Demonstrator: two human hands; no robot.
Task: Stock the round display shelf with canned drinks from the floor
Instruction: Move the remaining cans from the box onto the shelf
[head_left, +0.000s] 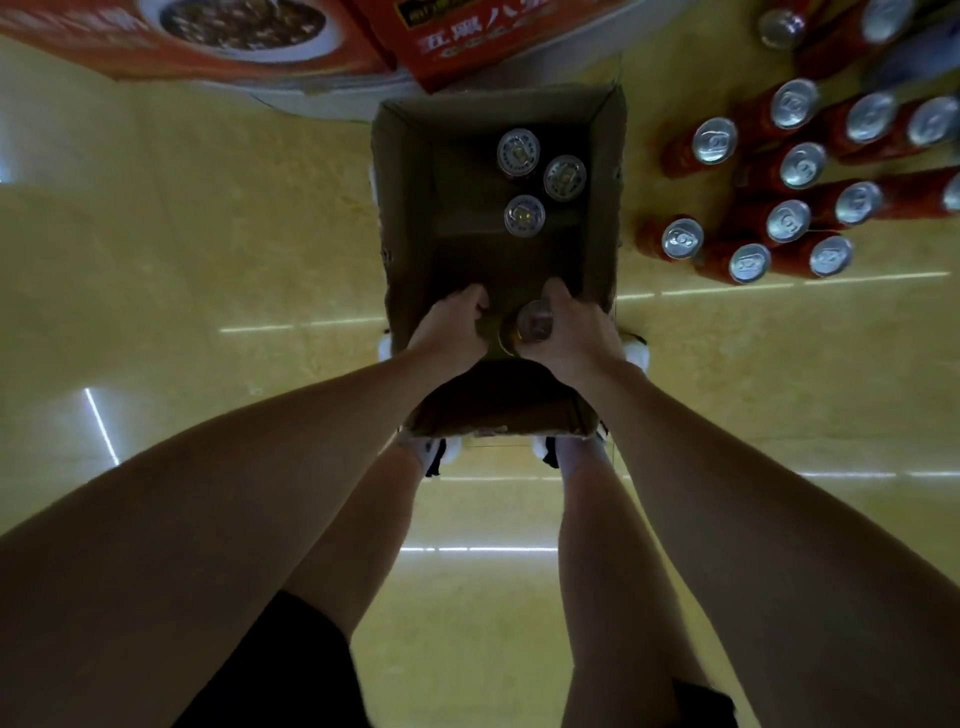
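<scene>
looking down from the head view, an open cardboard box (498, 260) was seen on the floor (208, 260) between the person's feet. both hands were lowered into its near end: the right hand (571, 332) was curled round a can (535, 325), while the left hand (452, 332) was curled beside it, though what it held could not be told. three more cans (537, 182) were left standing at the far end of the box, and a cluster of red cans (779, 192) was set on the floor well to the right. the picking-up step was judged to be in hand; next, the gripped can would need to be lifted clear and carried to the round display shelf (322, 98), partly visible beyond the box.
</scene>
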